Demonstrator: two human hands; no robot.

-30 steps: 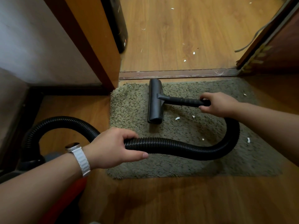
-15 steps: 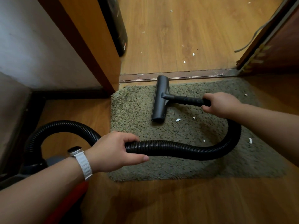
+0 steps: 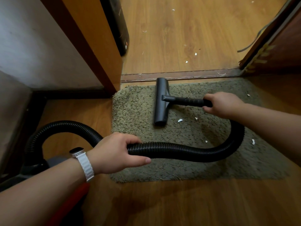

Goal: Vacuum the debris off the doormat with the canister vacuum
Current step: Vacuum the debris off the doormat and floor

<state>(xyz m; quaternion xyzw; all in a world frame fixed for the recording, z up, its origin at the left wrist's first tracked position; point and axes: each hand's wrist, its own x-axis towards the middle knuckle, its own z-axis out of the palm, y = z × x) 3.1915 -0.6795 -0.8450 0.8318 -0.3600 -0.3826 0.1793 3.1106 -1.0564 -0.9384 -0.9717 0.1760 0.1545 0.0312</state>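
The doormat (image 3: 138, 111) lies on the wood floor in the middle of the frame, right up against the door strip (image 3: 187, 74). The black vacuum head (image 3: 160, 101) sits flat on the mat near its upper edge, with its far end reaching the strip.

The right hand (image 3: 223, 104), at the middle right, has its grip wrapped round the black tube (image 3: 187, 100) that joins the head. I think it holds there so it can push and steer the head over the mat. The left hand (image 3: 117, 152), at the lower left, has its grip curled round the bendy hose (image 3: 187, 154). That looks like a way to keep the big loop of hose from dragging or tugging on the head.

The vacuum body (image 3: 53, 162), grey and red, peeks out at the lower left, close enough for the hose to reach.

Small white bits (image 3: 180, 120) lie on the mat just right of the head, and more lie near the mat's right side, so the job is not done.

A white watch (image 3: 81, 160) is on the left wrist. I can see no words or brand names to read anywhere.
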